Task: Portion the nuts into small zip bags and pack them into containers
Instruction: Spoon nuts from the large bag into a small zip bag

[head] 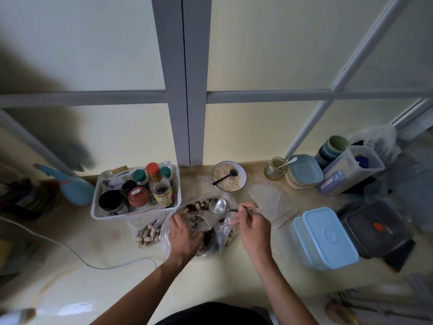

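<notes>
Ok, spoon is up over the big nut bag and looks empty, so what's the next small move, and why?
Probably dip the metal spoon into the big bag of nuts for a scoop: its bowl looks empty, the right hand pinches its handle, and the left hand grips a small zip bag open-mouthed beside it.

Both forearms are bare to the lower edge of the picture, with no sleeves, watch or rings showing on the left hand (pixel 185 233) or right hand (pixel 254 231). A dark garment (pixel 215 314) covers the torso below.
</notes>
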{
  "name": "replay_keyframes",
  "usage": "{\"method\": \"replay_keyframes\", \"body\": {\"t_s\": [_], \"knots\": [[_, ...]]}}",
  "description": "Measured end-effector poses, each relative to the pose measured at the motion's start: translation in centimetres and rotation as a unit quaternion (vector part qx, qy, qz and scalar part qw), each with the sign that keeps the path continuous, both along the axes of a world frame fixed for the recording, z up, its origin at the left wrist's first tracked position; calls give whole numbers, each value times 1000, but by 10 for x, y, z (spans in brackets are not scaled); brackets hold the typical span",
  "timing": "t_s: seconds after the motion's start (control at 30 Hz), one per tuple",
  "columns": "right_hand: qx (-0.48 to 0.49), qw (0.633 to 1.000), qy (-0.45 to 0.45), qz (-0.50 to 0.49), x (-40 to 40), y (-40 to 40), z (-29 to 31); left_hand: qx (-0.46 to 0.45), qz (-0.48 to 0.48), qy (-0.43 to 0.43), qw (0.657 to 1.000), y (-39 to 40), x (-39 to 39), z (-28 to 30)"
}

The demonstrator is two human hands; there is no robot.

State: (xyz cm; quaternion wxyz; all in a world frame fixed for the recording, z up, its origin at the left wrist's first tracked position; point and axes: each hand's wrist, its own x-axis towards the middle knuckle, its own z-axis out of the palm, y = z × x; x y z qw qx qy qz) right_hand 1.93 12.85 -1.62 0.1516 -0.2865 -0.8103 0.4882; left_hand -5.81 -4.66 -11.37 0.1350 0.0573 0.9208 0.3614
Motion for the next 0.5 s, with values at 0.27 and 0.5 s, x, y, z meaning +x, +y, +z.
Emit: {"method": "replay_keyframes", "body": {"t_s": [0.27, 0.5], "knots": [[40, 991, -85, 91, -12, -14, -34, -9, -6, -6, 1000, 2, 0, -5], [225, 965, -132, 21, -14, 10, -23, -26, 7, 1, 1000, 0, 0, -2]]}}
